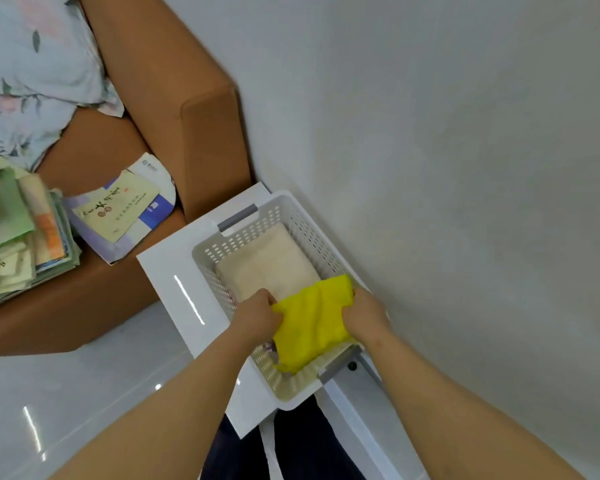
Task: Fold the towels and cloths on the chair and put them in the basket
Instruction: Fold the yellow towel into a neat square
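Observation:
A folded yellow cloth [312,322] hangs over the near half of the white perforated basket [302,220]. My left hand [257,315] grips its left edge and my right hand [366,313] grips its right edge. Inside the basket's far half lies a folded beige towel [267,263]. A bit of patterned fabric [269,349] shows under the yellow cloth. The basket stands on a low white table [168,268] beside the brown chair [174,98].
On the chair lie a floral cloth [32,74], a stack of papers and booklets [18,230] and a white envelope with a yellow leaflet [125,209]. A grey wall [465,168] runs right of the basket. Glossy white floor [84,393] spreads at the lower left.

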Tool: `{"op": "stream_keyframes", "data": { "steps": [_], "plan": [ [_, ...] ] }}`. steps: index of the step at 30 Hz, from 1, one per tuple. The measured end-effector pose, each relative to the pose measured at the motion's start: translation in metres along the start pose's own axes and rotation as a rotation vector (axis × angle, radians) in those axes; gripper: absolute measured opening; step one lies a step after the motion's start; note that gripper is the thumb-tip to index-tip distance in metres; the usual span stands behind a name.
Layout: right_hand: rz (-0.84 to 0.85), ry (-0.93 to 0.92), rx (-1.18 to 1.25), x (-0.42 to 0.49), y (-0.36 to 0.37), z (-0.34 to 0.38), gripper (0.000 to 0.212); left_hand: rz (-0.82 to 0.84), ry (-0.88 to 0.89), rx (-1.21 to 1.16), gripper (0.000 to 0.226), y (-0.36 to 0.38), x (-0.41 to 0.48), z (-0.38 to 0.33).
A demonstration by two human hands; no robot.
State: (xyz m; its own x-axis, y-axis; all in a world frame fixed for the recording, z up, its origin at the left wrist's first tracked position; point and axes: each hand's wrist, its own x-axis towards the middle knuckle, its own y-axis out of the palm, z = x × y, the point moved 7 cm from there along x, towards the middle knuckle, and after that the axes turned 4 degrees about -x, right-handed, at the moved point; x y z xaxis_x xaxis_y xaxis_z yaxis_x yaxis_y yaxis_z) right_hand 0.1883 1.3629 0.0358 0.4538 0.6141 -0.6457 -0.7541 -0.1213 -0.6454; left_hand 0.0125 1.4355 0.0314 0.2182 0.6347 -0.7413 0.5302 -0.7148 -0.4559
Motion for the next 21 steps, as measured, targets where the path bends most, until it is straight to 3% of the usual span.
{"op": "stream_keyframes", "data": {
  "steps": [3,6,14,21],
  "plan": [
    [0.035,0.043,-0.18,0.015,0.009,0.0,0.034,0.106,0.043,0.454,0.014,0.021,0.017,0.005],
    [0.067,0.097,-0.321,0.028,0.018,-0.003,0.032,0.185,0.044,0.688,0.028,0.04,0.034,0.017],
    [0.179,0.207,-0.369,0.059,0.05,-0.019,0.033,0.264,0.046,0.883,0.032,0.066,0.074,0.041],
    [0.132,0.174,-0.462,0.065,0.053,-0.018,0.035,0.109,0.127,1.002,0.028,0.067,0.072,0.028]
  ]
}}
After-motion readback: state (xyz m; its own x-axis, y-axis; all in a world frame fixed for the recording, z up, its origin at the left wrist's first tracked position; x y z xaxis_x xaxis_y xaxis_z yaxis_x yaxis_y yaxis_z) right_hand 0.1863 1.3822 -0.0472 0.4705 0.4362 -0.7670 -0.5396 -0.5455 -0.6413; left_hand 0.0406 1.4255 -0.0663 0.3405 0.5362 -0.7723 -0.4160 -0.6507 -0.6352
